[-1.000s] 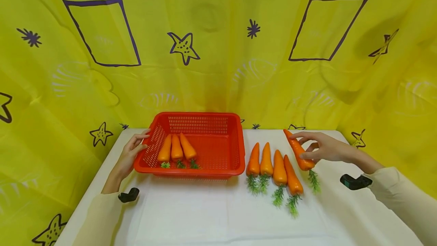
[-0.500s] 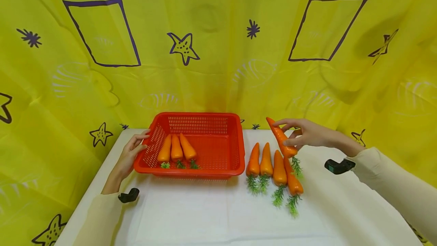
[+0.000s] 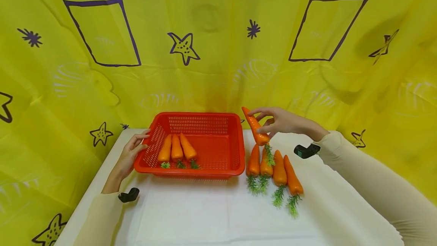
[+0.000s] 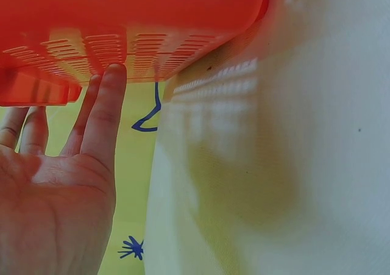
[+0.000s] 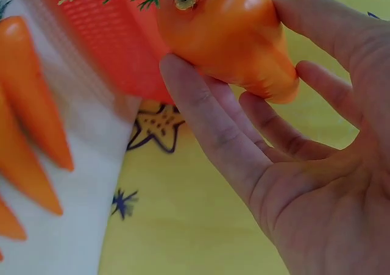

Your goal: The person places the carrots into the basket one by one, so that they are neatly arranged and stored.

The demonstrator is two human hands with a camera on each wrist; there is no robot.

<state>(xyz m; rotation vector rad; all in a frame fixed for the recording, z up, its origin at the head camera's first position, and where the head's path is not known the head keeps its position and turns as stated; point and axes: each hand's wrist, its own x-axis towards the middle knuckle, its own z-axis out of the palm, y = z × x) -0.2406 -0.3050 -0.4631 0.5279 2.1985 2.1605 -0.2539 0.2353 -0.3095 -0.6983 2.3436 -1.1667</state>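
My right hand (image 3: pixel 278 121) pinches an orange carrot (image 3: pixel 255 126) between thumb and fingers. The carrot is raised and tilted near the right rim of a red plastic basket (image 3: pixel 189 171), its green top hanging down. In the right wrist view, thumb and fingertips press on this carrot (image 5: pixel 225 31). Three carrots (image 3: pixel 176 148) lie side by side in the left part of the basket. At the basket's left side, my left hand (image 3: pixel 128 156) touches the rim; the left wrist view shows its rather straight fingers (image 4: pixel 103 116) against the slotted outer wall (image 4: pixel 152 19).
Several more carrots (image 3: pixel 280 168) with green tops lie in a row on the white table (image 3: pixel 191 215), right of the basket. A yellow curtain (image 3: pixel 218 82) with purple drawings hangs behind and at both sides.
My right hand has lifted the carrot off the table and carried it left, past the row, towards the basket. The left hand and the basket have not moved.
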